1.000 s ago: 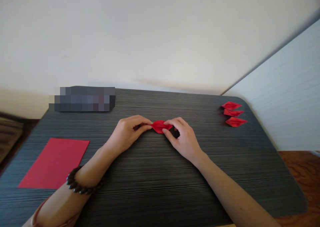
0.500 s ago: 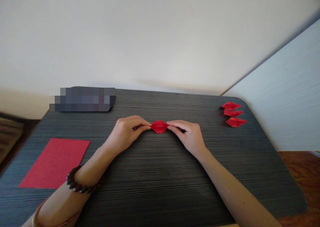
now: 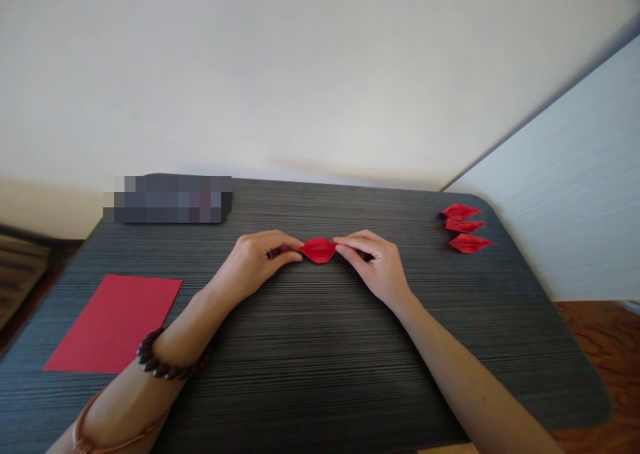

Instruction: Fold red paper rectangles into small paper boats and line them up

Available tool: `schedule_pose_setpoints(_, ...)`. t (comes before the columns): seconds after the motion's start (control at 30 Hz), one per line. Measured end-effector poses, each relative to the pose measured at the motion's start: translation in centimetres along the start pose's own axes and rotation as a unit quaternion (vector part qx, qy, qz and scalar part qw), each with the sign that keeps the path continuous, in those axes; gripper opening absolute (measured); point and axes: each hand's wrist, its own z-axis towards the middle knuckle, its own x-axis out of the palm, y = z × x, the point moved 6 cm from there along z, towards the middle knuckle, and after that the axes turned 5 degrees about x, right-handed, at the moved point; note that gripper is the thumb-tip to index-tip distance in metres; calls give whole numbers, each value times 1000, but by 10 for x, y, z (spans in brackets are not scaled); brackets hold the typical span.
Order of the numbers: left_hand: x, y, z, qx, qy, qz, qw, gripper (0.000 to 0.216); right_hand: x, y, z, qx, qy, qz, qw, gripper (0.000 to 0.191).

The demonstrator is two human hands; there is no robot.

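Red folded-paper spindle (image 3: 319, 251), long axis crosswise between grips; person's left hand (image 3: 254, 259) and right hand (image 3: 379, 261) pinch its outward-pointing tips.

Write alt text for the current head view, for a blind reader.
The left hand and right hand pinch opposite ends of a small folded red paper shape at a dark, streaked table. Three pointed, folded red paper pieces sit at right; a flat red paper sheet lies at left, partly hidden by the left forearm.
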Motion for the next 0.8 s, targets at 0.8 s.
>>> schedule_pose_setpoints(0.8, 12, 5, 0, -34, -13, 12, 999, 24, -3, -18, -5, 51, -50, 60, 996, 23)
